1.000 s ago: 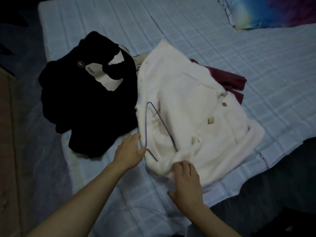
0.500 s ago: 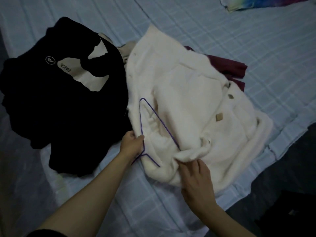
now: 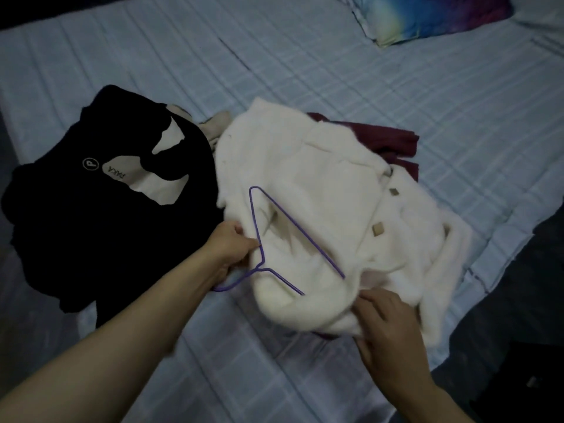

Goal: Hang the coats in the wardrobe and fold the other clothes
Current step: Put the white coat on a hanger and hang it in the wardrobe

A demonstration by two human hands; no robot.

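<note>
A white fluffy coat (image 3: 329,190) with tan toggle buttons lies crumpled on the bed. A thin purple wire hanger (image 3: 285,227) lies across its near part, one end tucked into the fabric. My left hand (image 3: 230,248) grips the hanger near its neck at the coat's left edge. My right hand (image 3: 384,322) pinches the coat's near edge. A black garment (image 3: 91,233) with a white printed patch lies to the left. A dark red garment (image 3: 393,138) shows from under the coat's far side.
A pale blue checked sheet (image 3: 305,71) covers the bed. A blue and purple pillow (image 3: 427,16) lies at the far right. The dark floor (image 3: 518,285) shows past the bed's right edge. A beige piece of cloth (image 3: 216,123) peeks out between the black garment and the coat.
My left hand has closed on the hanger and lifted it a little with the coat's edge. My right hand has moved right along the coat's near edge and taken hold of it.
</note>
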